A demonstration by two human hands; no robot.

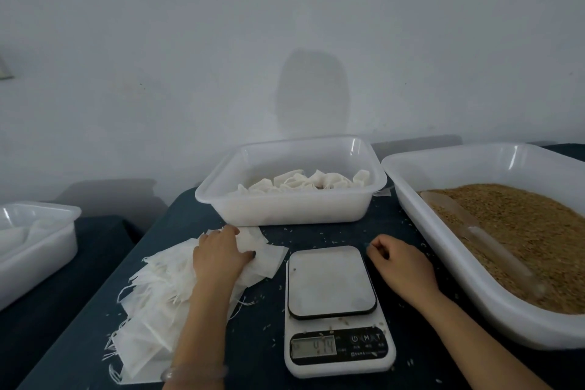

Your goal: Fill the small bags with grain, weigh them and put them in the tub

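A pile of empty white drawstring bags (152, 298) lies on the dark table left of the scale. My left hand (218, 255) rests on the pile's far end, its thumb and fingers pinching the top bag (266, 258). The white kitchen scale (332, 304) stands in front of me with a bare platform and a lit display. My right hand (402, 263) hovers just right of the scale with loosely curled fingers and holds nothing. The white tub (285, 206) behind the scale holds several filled bags (304, 182). A big white tray (474, 282) on the right holds brown grain (522, 231).
A clear plastic scoop (481, 234) lies half buried in the grain. Another white tub (34, 241) stands on a separate surface at far left. Loose grains are scattered over the dark tablecloth (259, 336). A plain wall rises right behind the table.
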